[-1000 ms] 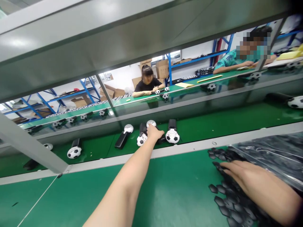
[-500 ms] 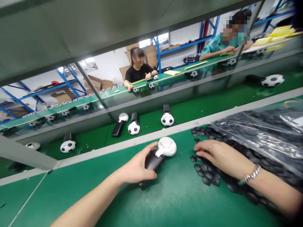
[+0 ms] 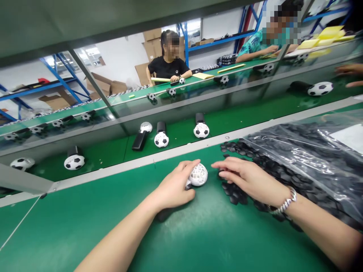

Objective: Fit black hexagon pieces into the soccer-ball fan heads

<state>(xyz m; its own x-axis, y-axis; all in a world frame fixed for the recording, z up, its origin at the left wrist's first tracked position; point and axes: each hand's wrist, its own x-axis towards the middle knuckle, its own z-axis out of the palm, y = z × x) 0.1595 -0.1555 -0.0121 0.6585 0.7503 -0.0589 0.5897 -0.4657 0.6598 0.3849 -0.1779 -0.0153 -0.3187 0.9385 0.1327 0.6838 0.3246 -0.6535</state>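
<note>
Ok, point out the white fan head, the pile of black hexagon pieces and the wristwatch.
white fan head (image 3: pixel 199 175), head view, its grille.
pile of black hexagon pieces (image 3: pixel 241 149), head view, its far edge.
wristwatch (image 3: pixel 285 204), head view, its metal band.

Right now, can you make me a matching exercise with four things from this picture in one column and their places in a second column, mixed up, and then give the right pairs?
Things:
1. white fan
2. black pieces
3. plastic bag
4. watch

Places:
A. in a loose pile under the right hand
B. on the right wrist
C. held by the left hand on the green table
D. at the right of the table, behind the loose pile

Pairs: 1-C, 2-A, 3-D, 4-B
</note>
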